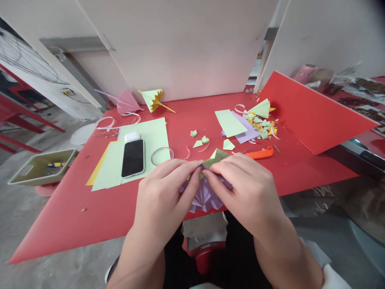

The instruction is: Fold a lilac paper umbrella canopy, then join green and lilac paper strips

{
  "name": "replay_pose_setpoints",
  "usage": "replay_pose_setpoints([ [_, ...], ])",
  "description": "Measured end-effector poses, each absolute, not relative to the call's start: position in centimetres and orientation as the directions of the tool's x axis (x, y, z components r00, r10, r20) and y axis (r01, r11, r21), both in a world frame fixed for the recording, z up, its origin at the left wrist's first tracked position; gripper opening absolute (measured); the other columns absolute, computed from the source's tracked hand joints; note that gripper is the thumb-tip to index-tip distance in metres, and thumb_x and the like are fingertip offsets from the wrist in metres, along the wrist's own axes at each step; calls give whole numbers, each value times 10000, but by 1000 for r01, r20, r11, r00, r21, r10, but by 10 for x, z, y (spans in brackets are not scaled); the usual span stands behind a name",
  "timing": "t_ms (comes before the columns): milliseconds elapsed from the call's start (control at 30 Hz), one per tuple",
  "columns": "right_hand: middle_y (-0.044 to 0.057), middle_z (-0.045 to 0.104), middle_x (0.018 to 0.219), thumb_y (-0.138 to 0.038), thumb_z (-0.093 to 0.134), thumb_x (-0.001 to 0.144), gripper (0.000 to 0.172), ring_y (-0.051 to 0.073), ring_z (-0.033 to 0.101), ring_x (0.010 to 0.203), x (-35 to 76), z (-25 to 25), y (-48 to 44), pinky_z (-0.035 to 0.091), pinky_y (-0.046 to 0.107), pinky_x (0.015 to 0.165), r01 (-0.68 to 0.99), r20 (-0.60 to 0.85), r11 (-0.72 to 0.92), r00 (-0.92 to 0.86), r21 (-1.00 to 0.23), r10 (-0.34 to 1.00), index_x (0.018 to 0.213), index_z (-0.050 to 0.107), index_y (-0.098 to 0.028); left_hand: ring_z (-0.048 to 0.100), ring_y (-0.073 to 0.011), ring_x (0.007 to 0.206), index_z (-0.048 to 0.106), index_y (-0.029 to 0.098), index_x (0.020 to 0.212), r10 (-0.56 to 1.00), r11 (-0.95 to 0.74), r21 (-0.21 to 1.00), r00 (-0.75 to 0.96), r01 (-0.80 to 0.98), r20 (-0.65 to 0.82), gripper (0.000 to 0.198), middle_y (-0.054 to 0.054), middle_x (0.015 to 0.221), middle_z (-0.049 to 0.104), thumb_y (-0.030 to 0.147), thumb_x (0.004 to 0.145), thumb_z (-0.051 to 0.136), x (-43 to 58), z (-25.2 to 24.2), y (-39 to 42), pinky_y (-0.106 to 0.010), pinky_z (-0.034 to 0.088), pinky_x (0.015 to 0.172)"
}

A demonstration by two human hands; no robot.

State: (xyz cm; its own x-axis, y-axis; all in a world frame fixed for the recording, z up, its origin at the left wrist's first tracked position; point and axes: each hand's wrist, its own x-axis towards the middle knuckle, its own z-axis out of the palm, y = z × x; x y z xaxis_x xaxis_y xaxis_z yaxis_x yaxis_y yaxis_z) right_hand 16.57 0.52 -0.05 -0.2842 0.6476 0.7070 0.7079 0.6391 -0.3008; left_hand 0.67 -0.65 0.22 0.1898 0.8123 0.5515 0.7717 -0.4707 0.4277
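Observation:
A pleated paper fan shape (pixel 206 195), purple in front with light green behind, is held over the table's front edge. My left hand (pixel 168 184) pinches its upper fold from the left, thumb and fingertips pressed together. From the right, my right hand (pixel 245 188) pinches the same fold, so the fingertips of both hands nearly meet. My fingers hide much of the paper's sides. Just beyond my right hand lies an orange utility knife (pixel 260 153). A silver ring-shaped bangle (pixel 162 155) rests on paper near my left hand.
A phone (pixel 133 158) and a white case (pixel 132 137) sit on green sheets (pixel 158 130) at left. Small paper umbrellas, pink (pixel 128 102) and green-yellow (pixel 152 99), stand behind. Paper scraps (pixel 263 126) pile at right, beside a leaning red board (pixel 313 116).

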Motion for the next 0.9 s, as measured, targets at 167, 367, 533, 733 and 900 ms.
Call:
replay_pose_setpoints([
  [167, 38, 598, 612, -178, 571, 824, 180, 132, 533, 617, 165, 0, 6, 438, 282, 640, 703, 707, 638, -276, -314, 651, 658, 615, -122, 600, -124, 717, 648, 196, 914, 805, -473, 406, 196, 782, 561, 132, -9, 821, 656, 209, 849, 534, 7, 1, -6, -237, 455, 627],
  [367, 33, 603, 630, -205, 569, 833, 181, 128, 524, 622, 166, -1, 5, 429, 270, 627, 704, 703, 634, -272, -320, 657, 673, 615, -134, 603, -117, 724, 651, 199, 923, 797, -473, 409, 181, 780, 575, 137, -2, 817, 657, 200, 848, 537, 7, 1, -7, -226, 451, 613],
  [533, 23, 603, 629, -245, 573, 841, 194, 123, 527, 622, 172, 0, 6, 419, 258, 612, 704, 679, 620, -268, -346, 683, 679, 613, -146, 607, -119, 730, 650, 197, 928, 801, -468, 423, 170, 776, 574, 134, -1, 807, 658, 196, 839, 550, 6, 1, -6, -225, 450, 616],
  [733, 13, 611, 634, -249, 589, 834, 195, 111, 535, 613, 179, 3, 9, 411, 251, 607, 713, 685, 606, -245, -353, 687, 664, 604, -154, 606, -119, 704, 634, 184, 871, 810, -471, 433, 182, 769, 557, 105, -5, 772, 653, 189, 845, 532, 6, 4, -5, -231, 458, 634],
  [900, 18, 613, 643, -209, 585, 832, 172, 115, 528, 621, 177, 3, 8, 409, 252, 606, 714, 705, 637, -291, -291, 647, 670, 600, -151, 594, -128, 688, 604, 191, 861, 828, -462, 415, 214, 784, 518, 82, -2, 753, 642, 198, 839, 526, 4, 6, -5, -237, 440, 586],
])
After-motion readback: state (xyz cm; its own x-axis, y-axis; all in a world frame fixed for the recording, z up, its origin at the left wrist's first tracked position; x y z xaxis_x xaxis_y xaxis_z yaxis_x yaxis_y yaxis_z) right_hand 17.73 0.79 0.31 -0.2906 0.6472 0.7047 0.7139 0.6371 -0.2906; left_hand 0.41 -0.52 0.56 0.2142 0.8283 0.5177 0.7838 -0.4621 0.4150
